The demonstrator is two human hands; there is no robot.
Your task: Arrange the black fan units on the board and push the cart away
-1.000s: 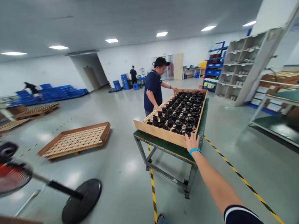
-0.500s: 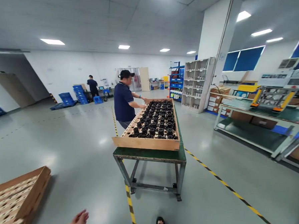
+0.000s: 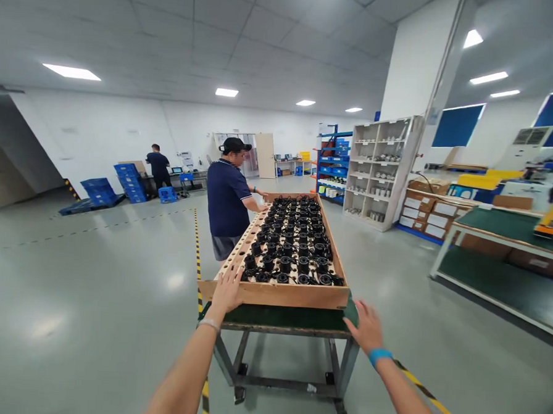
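Observation:
A shallow wooden tray (image 3: 295, 296) lies on a green-topped metal table (image 3: 293, 319). Rows of black cylindrical parts with cables (image 3: 286, 264) fill most of it, and bare round holes show along its left side. My left hand (image 3: 228, 291) is at the tray's near left corner, fingers spread over the front wall; whether it presses on the wood I cannot tell. My right hand (image 3: 366, 326), with a blue band at the wrist, is open beside the near right corner of the table. Nothing shows in either hand.
A co-worker in a dark shirt (image 3: 228, 198) stands at the tray's left side, hands by its far left edge. Grey shelving (image 3: 373, 175) stands beyond on the right, before a green workbench (image 3: 511, 231). Blue crates (image 3: 132, 181) and another person (image 3: 158, 167) are at the back left.
The table now appears closer. Both my hands have come up to the tray's near end; earlier only one hand showed, low on the left. The wooden trays on the floor have left the view.

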